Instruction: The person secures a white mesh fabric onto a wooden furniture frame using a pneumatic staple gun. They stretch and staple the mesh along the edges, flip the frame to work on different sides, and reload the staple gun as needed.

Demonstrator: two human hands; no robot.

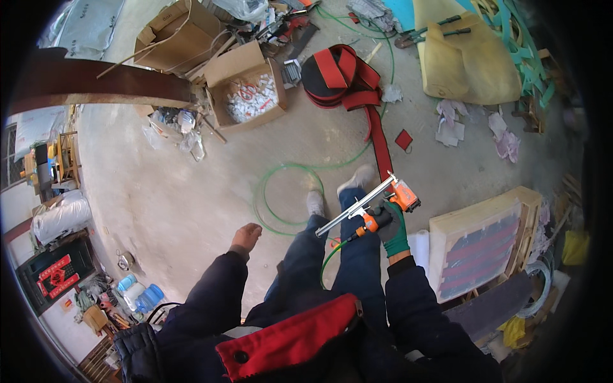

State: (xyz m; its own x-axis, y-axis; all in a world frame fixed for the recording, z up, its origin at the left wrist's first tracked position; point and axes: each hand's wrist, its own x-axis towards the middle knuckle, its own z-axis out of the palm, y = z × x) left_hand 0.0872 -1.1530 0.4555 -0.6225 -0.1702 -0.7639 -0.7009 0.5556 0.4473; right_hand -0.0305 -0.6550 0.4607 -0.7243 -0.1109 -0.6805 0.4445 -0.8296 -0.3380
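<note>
Orange and silver, an air-powered fastening tool (355, 206) appears right of centre in the frame, its handle grasped by the green-gloved right hand (397, 231). The bare left hand (246, 236), left of centre, bears nothing visible; how far its fingers are closed cannot be told. A green air hose (328, 257) runs from the handle. Judged from the pose, the step in hand is holding the tool ready; the next move calls for keeping the shoes (357, 180) clear of the hose coil (264, 191) near centre.
</note>
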